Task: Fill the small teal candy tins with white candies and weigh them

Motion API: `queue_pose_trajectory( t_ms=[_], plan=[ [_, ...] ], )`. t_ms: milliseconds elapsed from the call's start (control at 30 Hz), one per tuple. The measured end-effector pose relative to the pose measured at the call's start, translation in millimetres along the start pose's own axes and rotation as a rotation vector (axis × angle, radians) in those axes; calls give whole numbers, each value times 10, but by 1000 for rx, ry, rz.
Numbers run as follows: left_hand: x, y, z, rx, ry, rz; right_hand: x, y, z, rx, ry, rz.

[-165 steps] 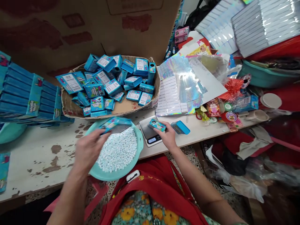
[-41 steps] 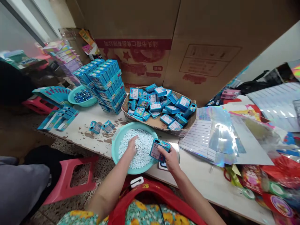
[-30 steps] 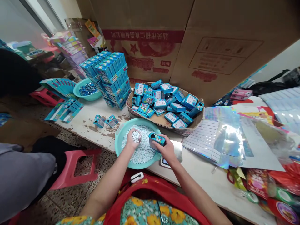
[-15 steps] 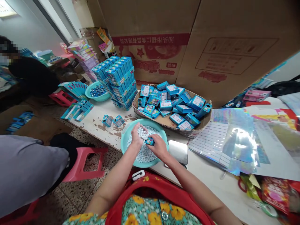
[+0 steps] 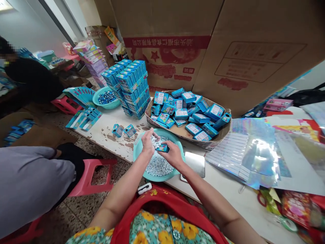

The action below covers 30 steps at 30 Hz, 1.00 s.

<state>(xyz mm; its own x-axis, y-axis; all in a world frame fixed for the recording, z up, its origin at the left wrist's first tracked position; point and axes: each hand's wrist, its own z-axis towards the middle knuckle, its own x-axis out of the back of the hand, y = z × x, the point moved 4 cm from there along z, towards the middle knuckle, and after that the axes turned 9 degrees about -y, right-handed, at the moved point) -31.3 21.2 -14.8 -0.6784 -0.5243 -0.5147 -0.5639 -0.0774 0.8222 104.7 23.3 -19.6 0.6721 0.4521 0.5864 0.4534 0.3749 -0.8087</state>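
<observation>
Small white candies (image 5: 159, 165) fill a turquoise basin (image 5: 179, 140) in front of me. My left hand (image 5: 148, 144) is cupped over it, holding a heap of the candies in the curled palm. Beside it, my right hand (image 5: 173, 155) grips a small blue candy box (image 5: 162, 148) between thumb and fingers. The box lies on its side, with its left end against the candies in my left palm. Whether any candies are inside the box is hidden.
Behind the basin stands a cut-down carton (image 5: 175, 131) of loose blue boxes. Stacked blue boxes (image 5: 134, 89), two single boxes (image 5: 123, 130) and a basin of shiny blue pieces (image 5: 108, 105) are leftward. A silver scale (image 5: 195, 163) sits right. A seated person (image 5: 33, 183) is at left.
The blue box has tilted slightly and its left end sits closer against the heap of candies in my left hand. Both hands stay over the basin; the view has shifted a little.
</observation>
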Motion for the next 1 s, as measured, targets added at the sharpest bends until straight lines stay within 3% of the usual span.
queue_pose_trajectory(
  t_ms=[367, 500, 800, 1000],
  plan=[
    [-93, 68, 56, -114, -74, 82, 58, 2, 41, -36, 87, 112],
    [-120, 45, 64, -80, -56, 104, 38, 32, 13, -92, 90, 151],
    [-233, -23, -20, 6, -200, 155, 121, 39, -45, -166, 123, 202],
    [-314, 6, 10, -4, -278, 101, 117, 179, -7, -134, 151, 250]
  ],
)
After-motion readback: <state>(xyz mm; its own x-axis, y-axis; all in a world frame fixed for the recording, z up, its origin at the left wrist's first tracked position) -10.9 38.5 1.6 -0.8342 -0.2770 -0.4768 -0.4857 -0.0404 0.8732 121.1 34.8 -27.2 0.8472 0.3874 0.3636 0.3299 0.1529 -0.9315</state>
